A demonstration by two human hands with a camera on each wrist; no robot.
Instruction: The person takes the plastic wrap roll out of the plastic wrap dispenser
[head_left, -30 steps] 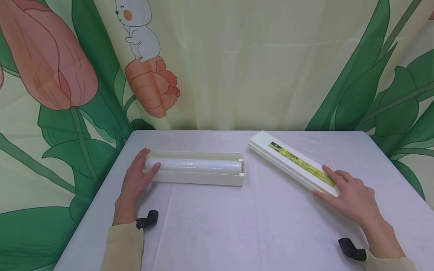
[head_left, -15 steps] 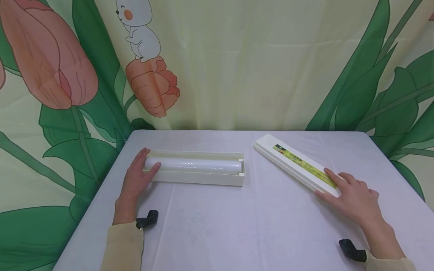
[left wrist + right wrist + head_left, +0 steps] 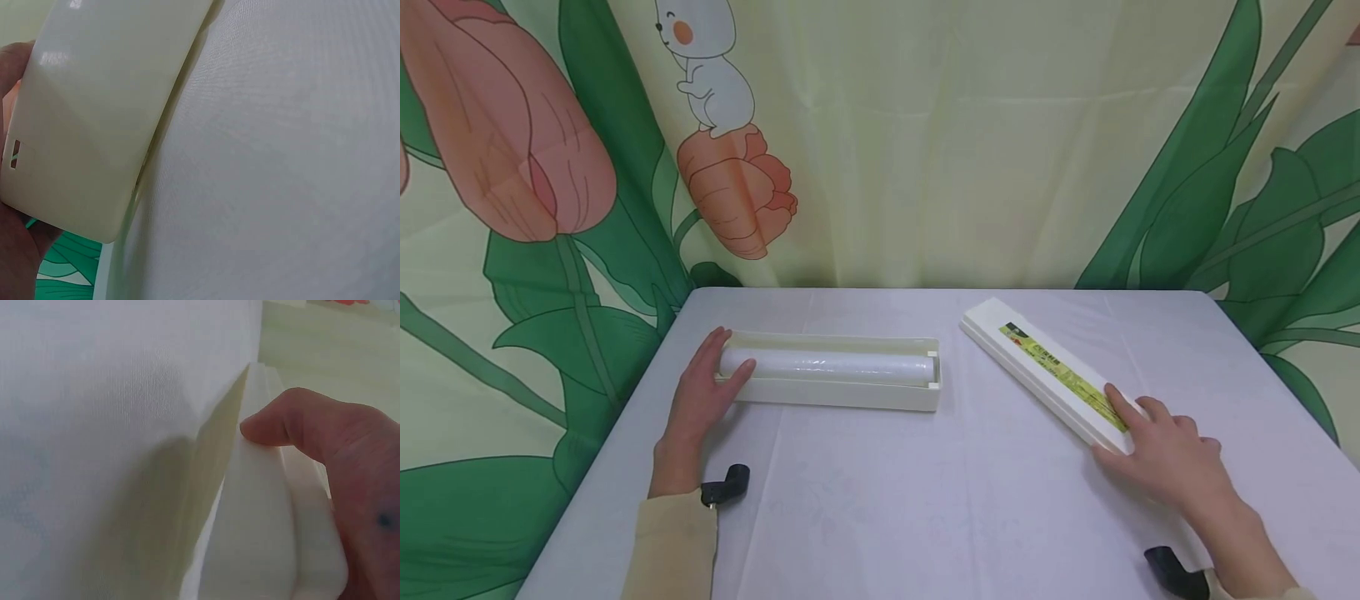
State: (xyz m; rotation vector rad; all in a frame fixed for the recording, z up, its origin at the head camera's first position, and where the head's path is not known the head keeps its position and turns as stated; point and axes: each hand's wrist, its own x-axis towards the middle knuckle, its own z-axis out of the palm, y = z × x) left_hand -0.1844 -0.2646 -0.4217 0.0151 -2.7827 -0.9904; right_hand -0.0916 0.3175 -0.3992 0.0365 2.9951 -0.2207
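At our right grip [image 3: 1176,458] we pinch a long white, yellow-labelled lid [image 3: 1037,372]; our left grip [image 3: 700,396] pinches a cream box [image 3: 838,396].

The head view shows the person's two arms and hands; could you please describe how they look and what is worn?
The left hand and right hand are ungloved. The left sleeve is plain beige; the right sleeve, barely in frame, looks similar. A bent black left wrist device and a matching right wrist device sit by the cuffs.
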